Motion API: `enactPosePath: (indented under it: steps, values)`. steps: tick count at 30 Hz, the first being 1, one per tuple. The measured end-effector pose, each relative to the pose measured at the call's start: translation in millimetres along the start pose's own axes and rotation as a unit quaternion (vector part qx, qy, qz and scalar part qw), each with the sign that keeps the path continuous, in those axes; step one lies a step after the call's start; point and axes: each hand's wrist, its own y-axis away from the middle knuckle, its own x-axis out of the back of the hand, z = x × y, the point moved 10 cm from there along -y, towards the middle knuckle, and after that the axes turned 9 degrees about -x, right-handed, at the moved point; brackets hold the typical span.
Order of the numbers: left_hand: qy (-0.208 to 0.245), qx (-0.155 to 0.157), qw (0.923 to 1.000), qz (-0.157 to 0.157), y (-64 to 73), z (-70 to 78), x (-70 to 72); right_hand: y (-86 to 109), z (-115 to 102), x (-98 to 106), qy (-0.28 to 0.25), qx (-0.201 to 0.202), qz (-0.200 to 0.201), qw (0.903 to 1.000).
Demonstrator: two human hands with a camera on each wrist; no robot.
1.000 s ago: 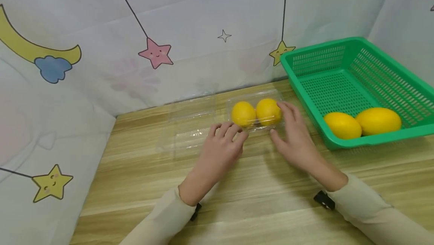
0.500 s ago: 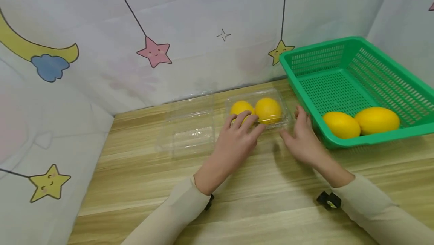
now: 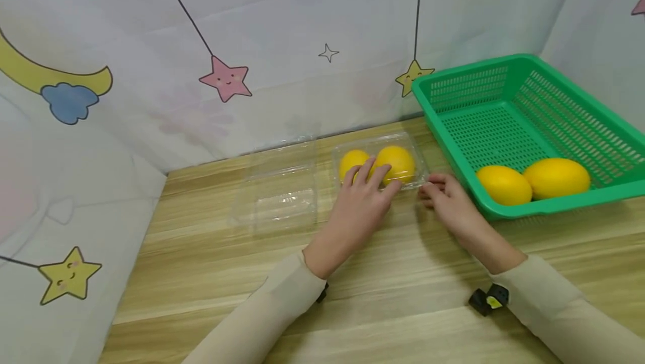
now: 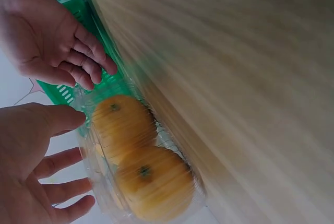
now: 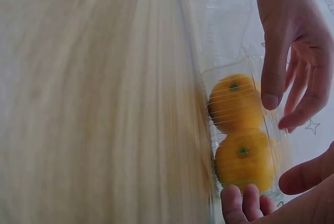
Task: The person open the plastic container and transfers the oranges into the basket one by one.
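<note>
Two round yellow-orange oranges [image 3: 395,163] with green stem ends sit side by side inside a clear plastic clamshell box [image 3: 371,143], its lid down over them. My left hand [image 3: 359,204] reaches over the box, fingers spread across the lid near the left orange and partly covering it. In the left wrist view the left thumb and fingers are apart, right at the lid's edge. At the box's front right corner is my right hand [image 3: 456,204], fingers loosely bent. The right wrist view shows its fingertips [image 5: 231,199] at the end of the box, thumb apart from them.
An opened, see-through clamshell [image 3: 282,196] lies to the left on the wooden table [image 3: 211,291]. To the right stands a green slotted basket [image 3: 453,154] with two yellow fruits [image 3: 556,178] in its front. A patterned cloth [image 3: 282,45] hangs close behind.
My left hand has moved right, from beside the box to over its lid. The right hand has left the right orange's side and come to the front right corner, its fingers now more bent.
</note>
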Motion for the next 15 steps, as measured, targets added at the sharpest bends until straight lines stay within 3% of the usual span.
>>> enactPosePath:
  steps: [5,15]
  values:
    - [0.020,0.018,0.9995,-0.017,-2.9,-4.9,-6.7,-5.7,4,-1,-0.043,-0.017,-0.020,0.9987]
    - [0.045,0.018,0.9983,-0.032,-12.8,-3.2,-15.1,-7.7,11,2,-0.109,-0.034,-0.027,0.9931]
